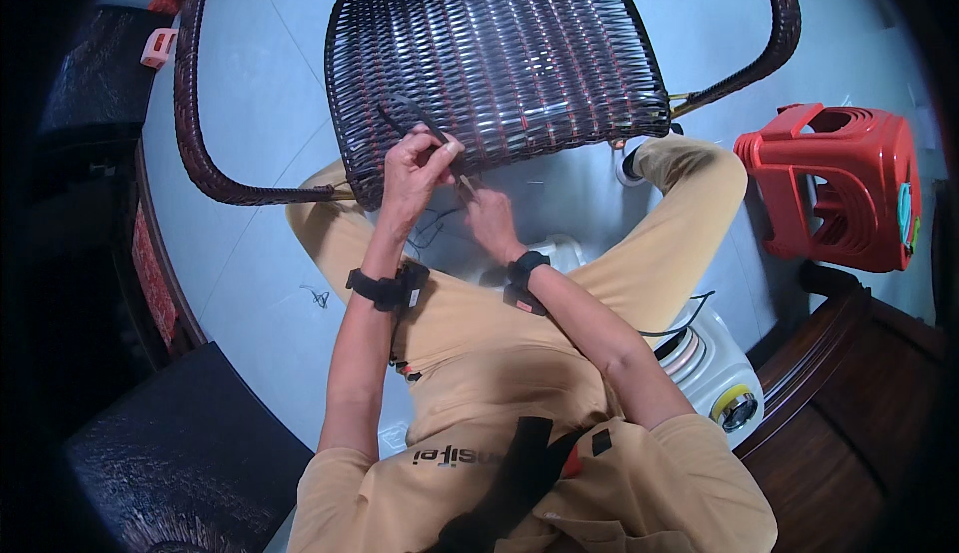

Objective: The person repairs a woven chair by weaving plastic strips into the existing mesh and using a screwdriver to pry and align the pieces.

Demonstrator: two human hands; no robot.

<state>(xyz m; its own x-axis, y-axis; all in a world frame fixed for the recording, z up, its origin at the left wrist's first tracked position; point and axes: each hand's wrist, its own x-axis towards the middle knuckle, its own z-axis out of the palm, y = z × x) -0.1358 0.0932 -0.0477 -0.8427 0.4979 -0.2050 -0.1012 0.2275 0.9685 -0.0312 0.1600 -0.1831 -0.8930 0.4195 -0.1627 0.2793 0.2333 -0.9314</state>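
Observation:
In front of me stands a chair with a woven dark-brown synthetic rattan panel (494, 51), shiny and flecked with red. My left hand (416, 167) pinches a flat dark strip (423, 116) at the panel's near-left edge; the strip's far end loops up over the weave. Just below and to the right, my right hand (493, 222) grips a slim tool (467, 187). Its tip meets the strip near my left fingers. Blur hides what kind of tool it is.
Curved wrapped armrests (187, 96) flank the panel. A red plastic stool (839, 186) stands right, with a teal ring (905, 212) on it. Beside my hip, a white plastic stool (712, 362) bears a yellow-and-silver round object (736, 407). Thin dark scraps (318, 297) lie on the floor. Dark wooden furniture (861, 396) stands lower right.

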